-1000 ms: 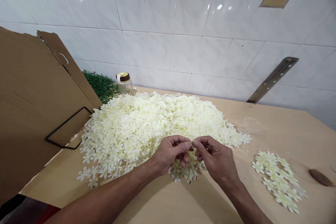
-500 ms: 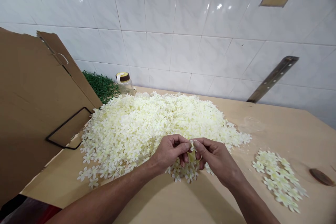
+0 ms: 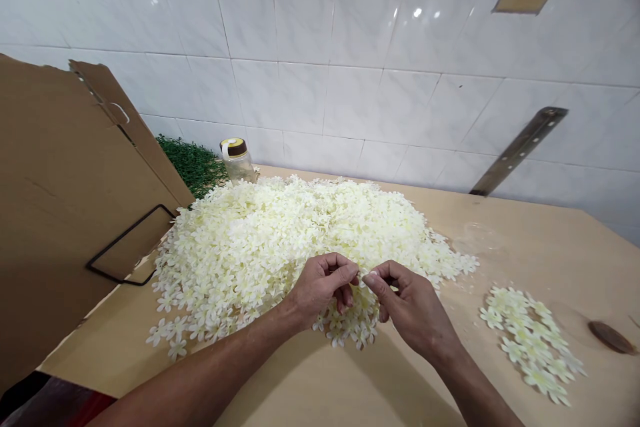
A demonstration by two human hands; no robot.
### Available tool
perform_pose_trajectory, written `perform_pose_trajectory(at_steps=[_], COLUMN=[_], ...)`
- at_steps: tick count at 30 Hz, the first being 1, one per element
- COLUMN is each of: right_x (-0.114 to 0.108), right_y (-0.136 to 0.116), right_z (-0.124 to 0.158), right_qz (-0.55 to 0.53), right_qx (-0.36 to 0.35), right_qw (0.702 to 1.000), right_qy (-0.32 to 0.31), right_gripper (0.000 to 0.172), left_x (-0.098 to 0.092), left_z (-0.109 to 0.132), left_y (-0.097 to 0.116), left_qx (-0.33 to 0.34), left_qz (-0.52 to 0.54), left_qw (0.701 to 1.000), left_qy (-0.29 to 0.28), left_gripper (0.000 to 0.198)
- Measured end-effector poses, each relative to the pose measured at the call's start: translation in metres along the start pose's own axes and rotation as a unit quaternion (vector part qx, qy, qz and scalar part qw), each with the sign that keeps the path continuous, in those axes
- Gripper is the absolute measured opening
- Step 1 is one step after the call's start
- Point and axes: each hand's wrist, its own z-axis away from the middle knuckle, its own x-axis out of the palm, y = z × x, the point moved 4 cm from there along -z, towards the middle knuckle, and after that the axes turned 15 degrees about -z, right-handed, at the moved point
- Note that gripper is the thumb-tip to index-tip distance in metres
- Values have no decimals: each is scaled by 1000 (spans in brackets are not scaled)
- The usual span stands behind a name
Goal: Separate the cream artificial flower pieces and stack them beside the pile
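Observation:
A big heap of cream-white artificial flower heads (image 3: pixel 280 233) covers the middle of the table, some loose petals-out pieces at its edges. My left hand (image 3: pixel 323 287) is in front of the heap, thumb and forefinger pinched together. My right hand (image 3: pixel 407 300) faces it a short way to the right, also in a pinch. A narrow gap separates the two sets of fingertips. Whatever is in either pinch is too small or hidden to make out. Below the hands, several flower heads (image 3: pixel 350 330) lie at the heap's front edge.
A smaller patch of flower heads (image 3: pixel 535 343) lies at the right, near a brown oval (image 3: pixel 613 337). Cardboard (image 3: pixel 60 200) with a black wire frame (image 3: pixel 117 240) stands left. Green artificial foliage (image 3: pixel 193 163) and a lidded bottle (image 3: pixel 240 160) are behind, by the tiled wall (image 3: pixel 300 100).
My fingertips have come slightly apart. The small flower head that showed between both hands is no longer plainly visible. The heap looks the same.

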Motion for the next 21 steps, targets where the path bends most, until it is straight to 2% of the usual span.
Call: perform_pose_trajectory(at_steps=[8,16,21], right_x=[-1,0,-1], right_y=[-1,4,3], right_z=[2,0,-3], right_qz=[-20,-65,-50], right_qx=[-25,-8,-3], right_qw=[998,998,998], right_qy=[-46,-15,22], right_gripper=[41,44,46], left_x=[-1,-1,0], left_z=[0,1,0], left_y=[1,1,2], left_qx=[-2,1,7], left_qz=[47,45,44], left_qw=[999,999,999], left_qy=[-9,-12,-7], left_gripper=[32,33,32])
